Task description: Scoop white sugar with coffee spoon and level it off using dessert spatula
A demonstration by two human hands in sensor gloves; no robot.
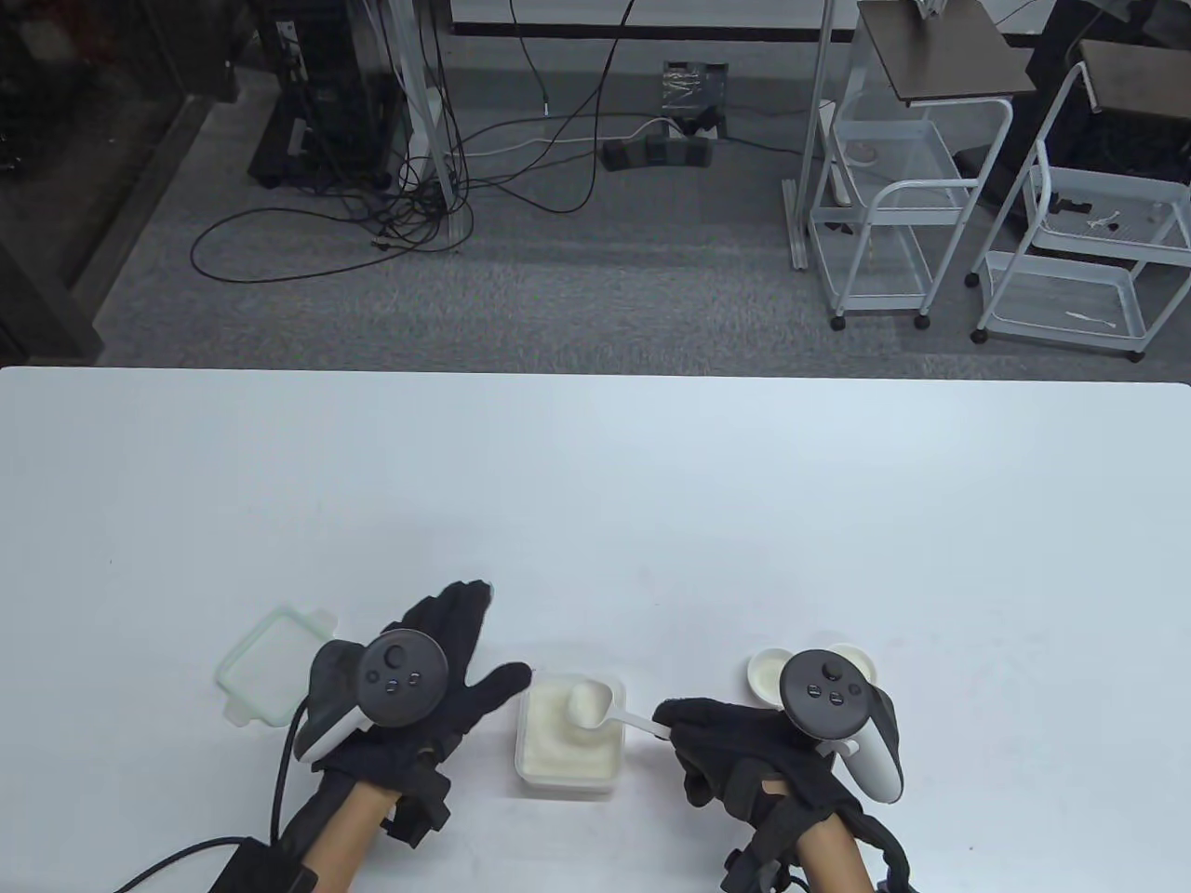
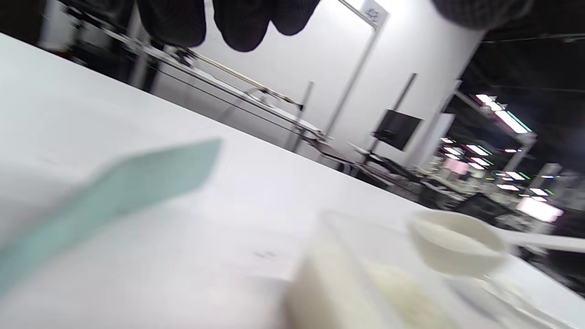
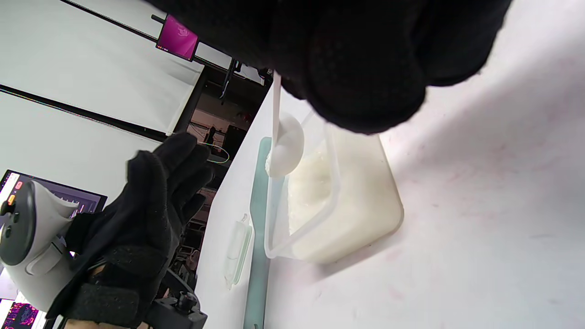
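Already the right hand (image 1: 735,744) pinches the white plastic coffee spoon (image 1: 600,705), its bowl heaped with white sugar above the clear square sugar tub (image 1: 569,739); scooping looks done. Levelling remains: the left hand (image 1: 419,679) hovers open-fingered and empty over the worktop (image 1: 651,484), the pale-green flat dessert spatula (image 3: 257,246) lying untouched beside the tub.

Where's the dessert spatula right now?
The dessert spatula lies flat on the table beneath the open left hand, beside the sugar container's left wall; the table view hides it.
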